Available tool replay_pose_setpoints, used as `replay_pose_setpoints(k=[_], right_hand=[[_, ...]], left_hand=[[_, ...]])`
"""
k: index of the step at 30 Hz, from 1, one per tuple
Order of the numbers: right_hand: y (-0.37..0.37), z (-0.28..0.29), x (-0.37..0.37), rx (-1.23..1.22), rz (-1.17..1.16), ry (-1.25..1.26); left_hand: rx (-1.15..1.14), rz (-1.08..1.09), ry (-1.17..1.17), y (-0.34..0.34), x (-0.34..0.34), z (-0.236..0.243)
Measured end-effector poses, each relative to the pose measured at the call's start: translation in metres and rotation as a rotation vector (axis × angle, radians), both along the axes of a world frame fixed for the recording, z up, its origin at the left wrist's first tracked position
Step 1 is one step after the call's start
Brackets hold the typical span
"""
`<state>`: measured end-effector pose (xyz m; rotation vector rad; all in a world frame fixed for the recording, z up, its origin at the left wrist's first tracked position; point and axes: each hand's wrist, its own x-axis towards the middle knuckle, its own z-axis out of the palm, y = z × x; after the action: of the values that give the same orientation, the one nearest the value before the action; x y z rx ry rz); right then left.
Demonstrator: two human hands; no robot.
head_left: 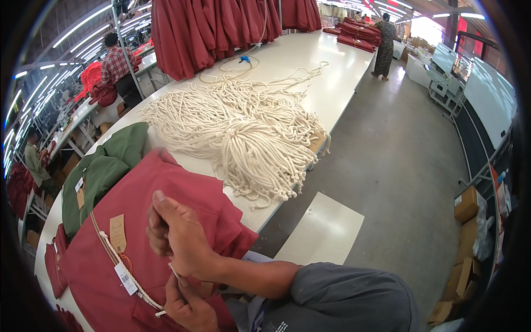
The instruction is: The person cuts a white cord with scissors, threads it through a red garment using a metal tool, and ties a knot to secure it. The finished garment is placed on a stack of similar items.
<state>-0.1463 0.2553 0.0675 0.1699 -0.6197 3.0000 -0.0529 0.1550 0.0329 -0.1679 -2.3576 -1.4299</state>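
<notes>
A dark red garment (182, 182) lies spread on the table under both my hands. My right hand (185, 235) is raised over it, fingers curled and thumb up; whatever they hold is hidden. Below it, my left hand (191, 307) pinches a thin white cord (175, 270), which runs up toward the heel of my right hand. On the garment lies a length of white cord (145, 296) beside a brown cardboard tag (118, 233) and a white label (126, 278). A heap of cream cotton cords (243, 138) is spread beyond the garment.
A folded green garment (105, 171) with tags lies at the left. Red garments (204, 33) hang above the table's far side, and a folded red stack (357, 34) sits at its far end. Cardboard boxes (467, 238) line the right. Several people work farther off.
</notes>
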Motion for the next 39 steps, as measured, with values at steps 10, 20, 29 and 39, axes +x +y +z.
replay_pose_setpoints(k=[10, 20, 29, 39], right_hand=[[0.021, -0.003, -0.030, -0.156, -0.015, -0.117], [0.060, 0.007, -0.056, -0.247, -0.301, -0.020], [0.015, -0.040, -0.024, -0.004, 0.041, 0.060], [0.005, -0.053, -0.010, -0.123, 0.206, -0.268]], left_hand=[[-0.012, -0.043, -0.016, 0.004, -0.013, -0.011], [0.087, -0.001, -0.105, -0.007, -0.003, 0.002], [0.173, 0.096, 0.075, -0.004, -0.006, 0.012], [0.338, 0.049, 0.223, -0.007, -0.012, 0.014]])
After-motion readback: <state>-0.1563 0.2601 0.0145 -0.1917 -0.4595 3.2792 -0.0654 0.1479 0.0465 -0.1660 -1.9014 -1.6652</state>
